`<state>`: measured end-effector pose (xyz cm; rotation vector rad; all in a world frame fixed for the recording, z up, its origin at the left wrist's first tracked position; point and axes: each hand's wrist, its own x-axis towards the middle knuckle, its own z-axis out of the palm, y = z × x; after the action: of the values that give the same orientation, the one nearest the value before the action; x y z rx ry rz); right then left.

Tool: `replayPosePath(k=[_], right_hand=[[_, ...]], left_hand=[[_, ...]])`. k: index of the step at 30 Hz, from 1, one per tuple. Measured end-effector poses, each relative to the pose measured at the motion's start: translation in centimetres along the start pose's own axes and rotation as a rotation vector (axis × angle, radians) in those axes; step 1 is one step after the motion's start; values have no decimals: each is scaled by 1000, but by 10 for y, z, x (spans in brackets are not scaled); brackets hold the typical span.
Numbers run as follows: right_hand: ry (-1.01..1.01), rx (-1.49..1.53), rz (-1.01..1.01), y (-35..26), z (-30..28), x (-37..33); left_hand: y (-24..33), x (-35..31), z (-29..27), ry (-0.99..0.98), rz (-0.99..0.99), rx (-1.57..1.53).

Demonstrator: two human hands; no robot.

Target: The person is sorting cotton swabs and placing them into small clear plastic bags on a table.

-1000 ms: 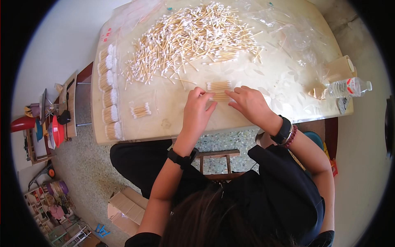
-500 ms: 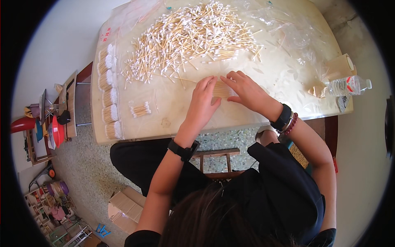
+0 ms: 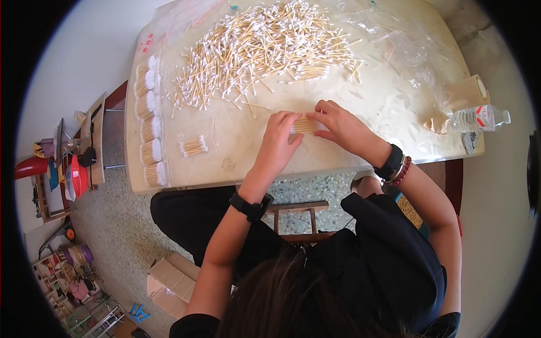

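Cotton swabs (image 3: pixel 304 126) lay parallel, pale-stemmed, pinched at their ends between left hand (image 3: pixel 277 139) and right hand (image 3: pixel 341 127); at far left, apparently clear plastic (image 3: pixel 164 101) held white-tipped bundles (image 3: pixel 150 130).

Black clothes (image 3: pixel 389 253); black wristbands (image 3: pixel 248 207), probably watches; dark-red beaded bracelet (image 3: pixel 403 170).
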<state>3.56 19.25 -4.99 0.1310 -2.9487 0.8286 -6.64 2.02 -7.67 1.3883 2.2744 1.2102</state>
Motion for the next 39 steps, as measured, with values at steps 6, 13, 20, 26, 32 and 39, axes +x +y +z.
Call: replayPosePath(k=[6, 13, 20, 26, 32, 39], right_hand=[[-2, -26, -18, 1, 3, -1], [13, -105, -47, 2, 7, -2], [-4, -133, -78, 6, 10, -2], [-7, -121, -76, 8, 9, 1], [-27, 41, -30, 5, 5, 5], [-60, -49, 20, 4, 13, 5]], left_hand=[[-2, -3, 1, 29, 20, 2], [-3, -6, 5, 39, 4, 4], [2, -8, 9, 75, 74, 87], [4, -7, 9, 80, 113, 159], [3, -4, 7, 79, 37, 79], [3, -6, 5, 47, 12, 60]])
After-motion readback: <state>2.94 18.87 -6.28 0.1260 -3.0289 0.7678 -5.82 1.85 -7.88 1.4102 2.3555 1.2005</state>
